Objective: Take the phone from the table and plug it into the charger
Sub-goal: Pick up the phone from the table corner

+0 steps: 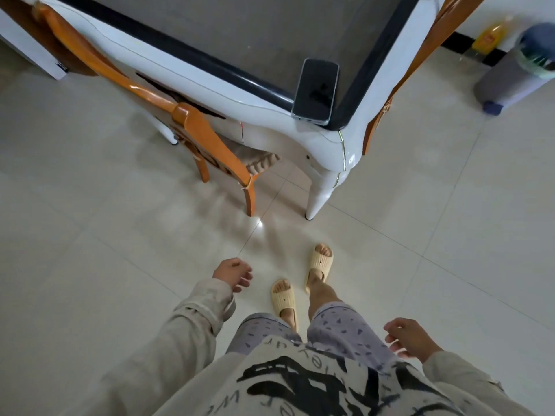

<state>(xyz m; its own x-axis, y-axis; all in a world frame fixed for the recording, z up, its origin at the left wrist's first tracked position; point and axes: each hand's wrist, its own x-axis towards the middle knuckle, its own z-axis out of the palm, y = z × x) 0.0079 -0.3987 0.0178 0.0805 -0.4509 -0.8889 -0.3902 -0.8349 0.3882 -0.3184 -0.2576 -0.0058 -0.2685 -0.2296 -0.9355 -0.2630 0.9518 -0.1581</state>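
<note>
While standing short of the desk (210, 85), still at the approach step, nothing picked up yet. Phone (316, 91) lying screen-up on the near corner of the desk, one end overhanging the dark rim. Left hand (232, 274) and right hand (410, 337) low at the sides, each grip loosely curled and empty. Next: step closer, reach, lift from the overhanging end. No charger in view.

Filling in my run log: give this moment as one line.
stage: approach | phone: on table corner, untouched | left hand: empty | right hand: empty | charger: not visible
</note>
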